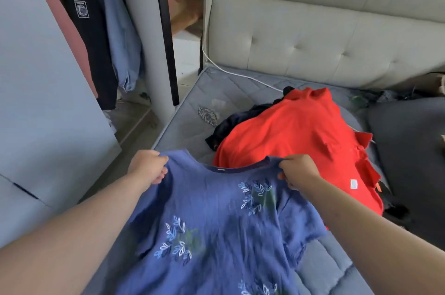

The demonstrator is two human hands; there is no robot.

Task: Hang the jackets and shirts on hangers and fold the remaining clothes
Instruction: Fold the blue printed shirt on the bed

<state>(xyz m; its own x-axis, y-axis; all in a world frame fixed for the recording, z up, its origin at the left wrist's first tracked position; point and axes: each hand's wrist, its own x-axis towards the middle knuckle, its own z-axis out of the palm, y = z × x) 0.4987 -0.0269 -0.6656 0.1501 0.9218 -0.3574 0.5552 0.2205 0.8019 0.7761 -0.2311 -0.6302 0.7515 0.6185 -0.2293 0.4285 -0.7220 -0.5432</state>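
Note:
A blue top (212, 220) embroidered with leaf sprigs is stretched out between my two hands above the near part of the mattress. My left hand (148, 165) grips its left shoulder and my right hand (297, 170) pinches its right shoulder beside the neckline. Behind it a red shirt (291, 140) lies spread on the mattress, covering most of a dark garment (228, 126) that sticks out on its left.
The grey quilted mattress (192, 116) meets a pale tufted headboard (313, 39), with a white cable (240, 75) trailing across its top. On the left, a dark shirt (84, 29) and a light blue one (120, 34) hang in an open wardrobe. A dark cushion (409, 150) lies at right.

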